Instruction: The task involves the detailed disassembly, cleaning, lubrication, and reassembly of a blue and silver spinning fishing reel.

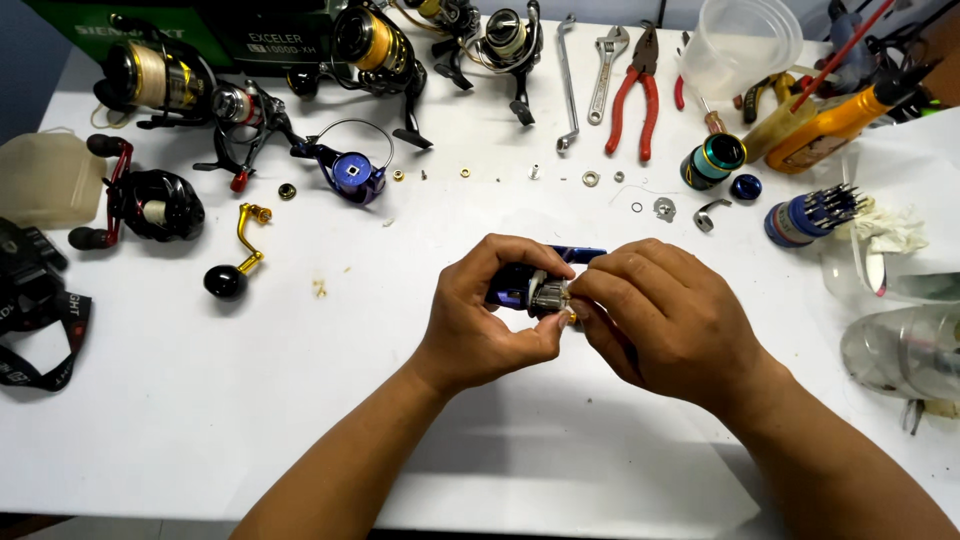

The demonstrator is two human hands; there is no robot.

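Both hands meet over white table (250,400), mid-frame, on blue reel body (520,283).
Left hand (490,315) fingers curled, gripping reel body; right hand (665,320) fingertips pinched on small brass part (570,316) at its metal end. Clear plastic tub (740,45) behind; contents indistinct.

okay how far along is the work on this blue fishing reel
Done: small washers and screws lie in a row; blue rotor and gold handle sit apart. In hand: left hand grips the blue reel body; right hand pinches a small part there. Left: the loose parts remain off.
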